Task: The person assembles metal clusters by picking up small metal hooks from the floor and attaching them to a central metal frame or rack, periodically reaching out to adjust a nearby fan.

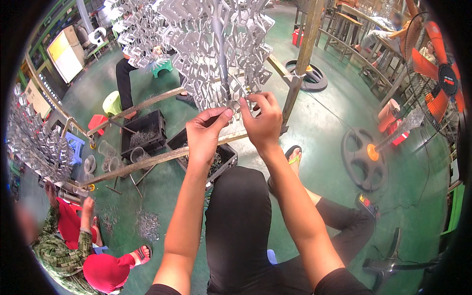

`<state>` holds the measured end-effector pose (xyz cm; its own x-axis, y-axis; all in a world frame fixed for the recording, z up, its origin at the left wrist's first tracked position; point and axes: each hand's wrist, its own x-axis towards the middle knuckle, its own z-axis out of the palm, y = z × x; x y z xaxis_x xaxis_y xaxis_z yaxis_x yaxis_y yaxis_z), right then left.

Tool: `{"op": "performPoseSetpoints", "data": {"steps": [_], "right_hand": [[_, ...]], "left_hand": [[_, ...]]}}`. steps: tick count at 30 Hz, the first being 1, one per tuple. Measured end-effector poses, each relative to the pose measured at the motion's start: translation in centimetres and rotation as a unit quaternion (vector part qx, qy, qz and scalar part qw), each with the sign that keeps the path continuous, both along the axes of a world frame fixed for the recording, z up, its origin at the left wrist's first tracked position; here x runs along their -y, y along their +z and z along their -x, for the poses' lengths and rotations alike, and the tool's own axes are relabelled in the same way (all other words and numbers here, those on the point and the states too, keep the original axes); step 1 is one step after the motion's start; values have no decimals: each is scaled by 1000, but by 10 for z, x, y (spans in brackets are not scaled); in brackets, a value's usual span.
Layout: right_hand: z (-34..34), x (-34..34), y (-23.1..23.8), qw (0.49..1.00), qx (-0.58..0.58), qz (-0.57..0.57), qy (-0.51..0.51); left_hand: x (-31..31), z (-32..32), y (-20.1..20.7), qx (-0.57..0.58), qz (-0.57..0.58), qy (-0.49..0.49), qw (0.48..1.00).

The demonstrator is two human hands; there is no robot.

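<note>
A tall cluster of bent silver metal parts (194,54) hangs around a grey upright pole (220,49) in front of me. At its lower end, my left hand (201,135) pinches a small bent metal piece (235,105) between thumb and forefinger. From the other side my right hand (264,123) grips the same piece, thumb and fingers closed on it. The fingertips partly cover the piece, so its full shape and whether it is hooked to the cluster cannot be made out.
A wooden frame (162,161) surrounds the cluster. Black crates (158,123) of small metal parts stand left of my knees. A co-worker in a camouflage top (61,250) sits at lower left by another hung rack (37,137). An orange-bladed fan (435,73) stands right.
</note>
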<state>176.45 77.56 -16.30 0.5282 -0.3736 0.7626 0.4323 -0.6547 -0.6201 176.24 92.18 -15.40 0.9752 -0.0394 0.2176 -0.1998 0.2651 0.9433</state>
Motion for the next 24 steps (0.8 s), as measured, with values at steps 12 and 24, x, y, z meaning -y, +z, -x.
{"op": "performPoseSetpoints", "data": {"steps": [12, 24], "right_hand": [[54, 27, 1, 992, 66, 107, 0], [62, 6, 14, 977, -87, -84, 173]], "left_hand": [[-1, 31, 14, 21, -6, -33, 999], [-25, 33, 24, 66, -30, 8, 997]]}}
